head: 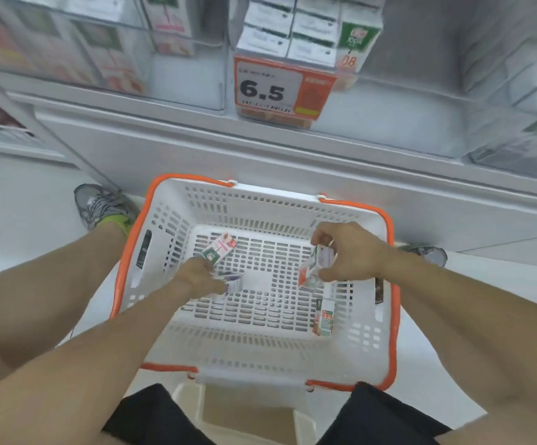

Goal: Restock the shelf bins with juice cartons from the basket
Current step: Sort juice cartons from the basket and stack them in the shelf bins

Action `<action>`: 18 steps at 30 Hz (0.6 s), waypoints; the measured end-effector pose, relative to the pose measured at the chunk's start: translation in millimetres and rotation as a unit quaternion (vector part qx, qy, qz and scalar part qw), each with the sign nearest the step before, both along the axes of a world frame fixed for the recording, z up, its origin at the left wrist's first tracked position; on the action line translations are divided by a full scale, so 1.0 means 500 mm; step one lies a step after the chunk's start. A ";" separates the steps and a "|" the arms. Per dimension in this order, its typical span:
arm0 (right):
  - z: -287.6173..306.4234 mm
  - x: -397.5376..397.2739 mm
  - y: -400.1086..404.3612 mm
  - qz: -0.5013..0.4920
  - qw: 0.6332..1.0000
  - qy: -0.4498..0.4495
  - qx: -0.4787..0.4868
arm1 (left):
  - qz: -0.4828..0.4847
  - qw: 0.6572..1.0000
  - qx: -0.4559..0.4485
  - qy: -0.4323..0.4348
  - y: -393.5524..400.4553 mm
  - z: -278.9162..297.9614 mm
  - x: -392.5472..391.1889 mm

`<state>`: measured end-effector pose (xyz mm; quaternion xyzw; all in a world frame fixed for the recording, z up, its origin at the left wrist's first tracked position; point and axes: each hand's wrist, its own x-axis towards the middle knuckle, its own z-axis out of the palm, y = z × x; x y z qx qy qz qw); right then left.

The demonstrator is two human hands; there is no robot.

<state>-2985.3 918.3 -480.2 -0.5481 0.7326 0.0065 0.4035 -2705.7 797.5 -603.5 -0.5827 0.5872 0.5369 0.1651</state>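
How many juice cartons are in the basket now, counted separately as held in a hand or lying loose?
Held in right hand: 1 carton
Under left hand: 1 carton
Lying loose: 2 cartons
Total: 4

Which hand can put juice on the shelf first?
Probably the right hand: its fingers already grip a carton. The left hand is only touching one on the basket floor.

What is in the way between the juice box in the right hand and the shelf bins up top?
Nothing visible blocks it. The right hand grips a carton inside the basket, whose top is open. The shelf bins sit above and beyond the basket, with only open air between.
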 end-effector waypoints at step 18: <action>0.354 -0.085 0.024 -0.105 0.938 -0.290 -0.156 | -0.134 0.903 0.015 0.409 -0.105 0.539 -0.146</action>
